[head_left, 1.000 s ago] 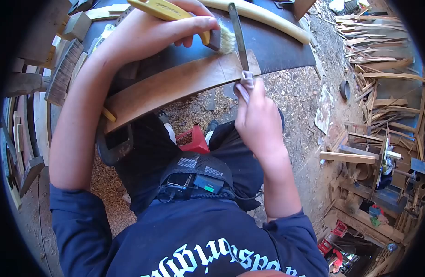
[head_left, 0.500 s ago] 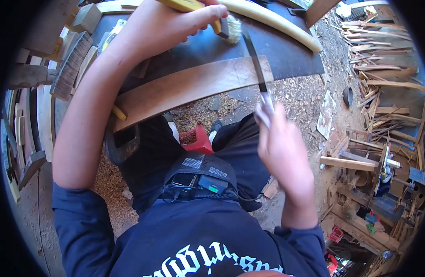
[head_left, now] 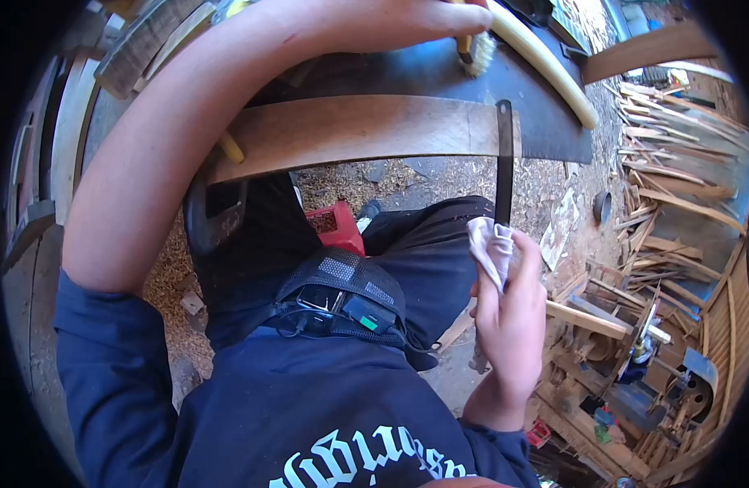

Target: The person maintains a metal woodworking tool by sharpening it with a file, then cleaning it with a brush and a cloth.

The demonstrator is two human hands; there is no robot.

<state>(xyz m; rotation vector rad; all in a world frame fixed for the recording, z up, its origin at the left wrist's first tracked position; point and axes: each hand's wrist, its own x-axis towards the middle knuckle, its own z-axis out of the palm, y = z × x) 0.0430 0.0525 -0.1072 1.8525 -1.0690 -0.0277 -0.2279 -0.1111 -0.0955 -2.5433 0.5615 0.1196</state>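
Observation:
At the top, my left hand (head_left: 439, 18) is closed round a yellow-handled brush (head_left: 476, 57), its pale bristles over the dark work surface (head_left: 374, 69). My right hand (head_left: 512, 313) is wrapped round the cloth-covered end of a flat dark metal blade (head_left: 504, 175). The blade points away from me, and its far end with a small hole crosses the right end of a curved wooden board (head_left: 350, 130). That board lies along the near edge of the dark surface. Whether blade and board touch, I cannot tell.
A long pale curved piece of wood (head_left: 545, 61) lies beyond the brush. Below are a red plastic stool (head_left: 338, 228) and wood chips on the floor. Piled wood strips (head_left: 675, 191) and a machine (head_left: 646, 350) stand at right, wooden blocks (head_left: 151, 49) at upper left.
The blade has gone from a tilted, blurred pose to nearly straight away from me, at the board's right end. The view has shifted, and my left hand with the brush appears further right and up.

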